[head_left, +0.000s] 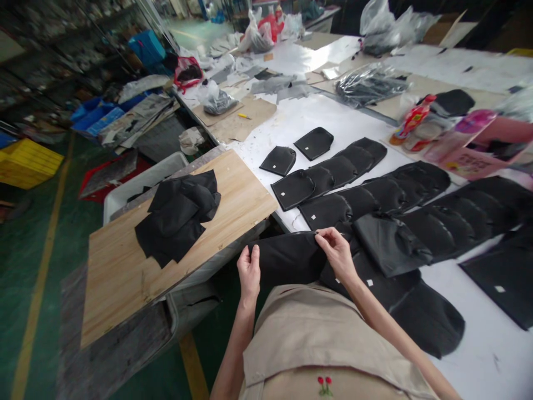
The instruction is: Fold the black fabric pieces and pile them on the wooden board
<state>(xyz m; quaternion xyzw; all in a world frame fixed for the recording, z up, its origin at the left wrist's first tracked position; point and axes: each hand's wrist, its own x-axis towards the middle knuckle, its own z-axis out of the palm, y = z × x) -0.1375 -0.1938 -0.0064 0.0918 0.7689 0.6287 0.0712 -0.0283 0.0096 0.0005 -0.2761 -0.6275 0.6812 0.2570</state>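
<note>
The black cloth [287, 256] hangs stretched between the two hands at the near edge of the desk [470, 347], the left grip [249, 261] pinched on one upper corner and the right grip [328, 241] pinched on the other.

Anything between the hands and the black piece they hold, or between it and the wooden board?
No: the left hand and right hand both pinch the black piece. Nothing visible stands between it and the wooden board either.
</note>
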